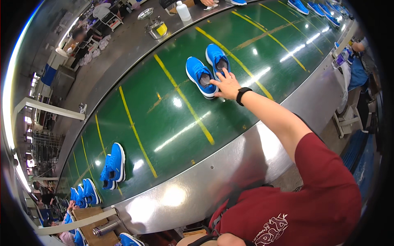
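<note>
My right hand [227, 85] reaches over the heel ends of two blue sneakers with white soles, its fingers spread. Its fingertips lie at the collars of the left sneaker [196, 69] and the right sneaker [214, 53], though I cannot tell how firmly they touch. Both sneakers stand upright side by side on the green conveyor belt [164, 119], toes away from me. A dark band circles my right wrist, below a maroon sleeve. Patches of bare skin show at the lower edge, but no left hand can be made out there.
More blue sneakers [117, 162] lie on the belt at left, with others [297, 6] at far right. A steel rim [197, 180] borders the belt. Across it stand a white bottle [183, 11] and a metal pot [156, 29], near another person's hand [208, 2].
</note>
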`<move>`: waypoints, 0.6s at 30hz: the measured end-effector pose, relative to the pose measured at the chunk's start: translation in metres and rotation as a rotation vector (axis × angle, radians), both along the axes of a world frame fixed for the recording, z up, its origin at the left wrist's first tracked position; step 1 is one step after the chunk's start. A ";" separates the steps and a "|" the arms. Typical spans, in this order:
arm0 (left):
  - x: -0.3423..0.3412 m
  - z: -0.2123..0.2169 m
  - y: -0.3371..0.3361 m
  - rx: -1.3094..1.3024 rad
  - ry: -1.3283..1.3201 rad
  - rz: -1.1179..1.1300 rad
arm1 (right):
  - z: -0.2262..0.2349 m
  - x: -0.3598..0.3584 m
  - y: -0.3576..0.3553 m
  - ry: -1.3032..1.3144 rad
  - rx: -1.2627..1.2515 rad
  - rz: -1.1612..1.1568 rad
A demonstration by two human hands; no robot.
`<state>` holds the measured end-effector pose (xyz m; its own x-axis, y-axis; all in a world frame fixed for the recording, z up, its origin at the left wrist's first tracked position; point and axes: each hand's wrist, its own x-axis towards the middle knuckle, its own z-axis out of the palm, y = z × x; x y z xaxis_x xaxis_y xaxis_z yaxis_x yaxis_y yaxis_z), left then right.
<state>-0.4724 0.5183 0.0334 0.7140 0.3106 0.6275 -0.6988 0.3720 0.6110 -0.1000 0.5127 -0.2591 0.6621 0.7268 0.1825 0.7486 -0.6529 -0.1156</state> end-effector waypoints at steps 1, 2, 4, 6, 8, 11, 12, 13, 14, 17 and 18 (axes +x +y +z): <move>-0.001 0.000 -0.002 -0.022 0.038 -0.019 | -0.015 0.001 -0.011 -0.045 0.133 0.006; -0.003 -0.003 -0.001 0.026 0.008 0.056 | -0.006 -0.016 -0.015 0.003 0.212 0.077; 0.015 -0.018 -0.022 -0.093 -0.158 0.125 | -0.011 -0.054 -0.040 0.041 0.324 0.056; 0.012 0.005 -0.017 -0.099 0.034 -0.063 | -0.031 -0.092 -0.084 0.179 0.313 0.018; 0.018 -0.019 -0.009 -0.049 -0.205 -0.069 | -0.041 -0.143 -0.113 0.216 0.322 0.015; 0.011 -0.025 -0.025 -0.070 -0.456 0.015 | -0.057 -0.210 -0.146 0.291 0.338 0.015; 0.004 -0.022 -0.029 -0.140 -0.471 0.102 | -0.056 -0.232 -0.153 0.330 0.327 0.003; -0.003 -0.026 -0.024 -0.148 -0.477 0.084 | -0.057 -0.253 -0.163 0.290 0.292 -0.014; -0.014 -0.030 -0.014 -0.047 -0.469 0.050 | -0.056 -0.275 -0.168 0.281 0.283 -0.030; -0.027 -0.028 -0.010 -0.028 -0.487 0.024 | -0.061 -0.305 -0.165 0.269 0.259 -0.050; -0.033 -0.023 -0.013 -0.110 -0.522 0.012 | -0.063 -0.312 -0.163 0.254 0.250 -0.067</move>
